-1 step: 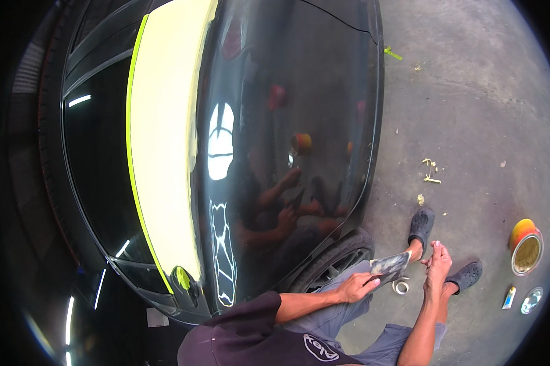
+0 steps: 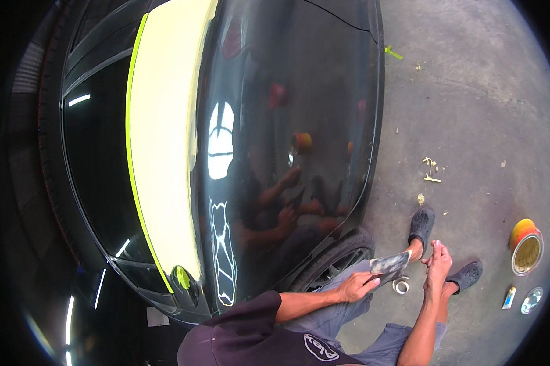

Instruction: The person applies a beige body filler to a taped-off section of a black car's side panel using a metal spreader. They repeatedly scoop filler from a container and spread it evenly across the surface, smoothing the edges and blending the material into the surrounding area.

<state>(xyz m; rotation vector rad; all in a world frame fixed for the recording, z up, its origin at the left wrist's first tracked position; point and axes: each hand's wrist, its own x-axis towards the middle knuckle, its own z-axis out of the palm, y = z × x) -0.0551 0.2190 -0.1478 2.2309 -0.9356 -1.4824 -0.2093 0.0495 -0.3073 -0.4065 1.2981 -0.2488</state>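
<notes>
Gripping a smeared flat plate (image 2: 389, 263) by its near edge: left hand (image 2: 355, 287), near right, beside the wheel (image 2: 336, 262). Right hand (image 2: 438, 262) just right of the plate, fingers bent and drawn together; cannot tell whether they pinch anything thin.

Pale yellow coat (image 2: 171, 122), probably body filler, runs along the strip at left, near to the door handle (image 2: 186, 283); green masking tape (image 2: 128, 110) bounds its left side. Coverage looks done over the visible strip. Right edge ragged against the dark body panel (image 2: 324, 73), tape in place: levelling and unmasking look undone.

Open tin (image 2: 522, 232) on the floor at right; tube (image 2: 508, 297) and round lid (image 2: 532, 301) nearer.

Coat's far end cut off by the view's edge. Wheel partly hidden by a leg. Smear's makeup and tin's contents hard to make out.
</notes>
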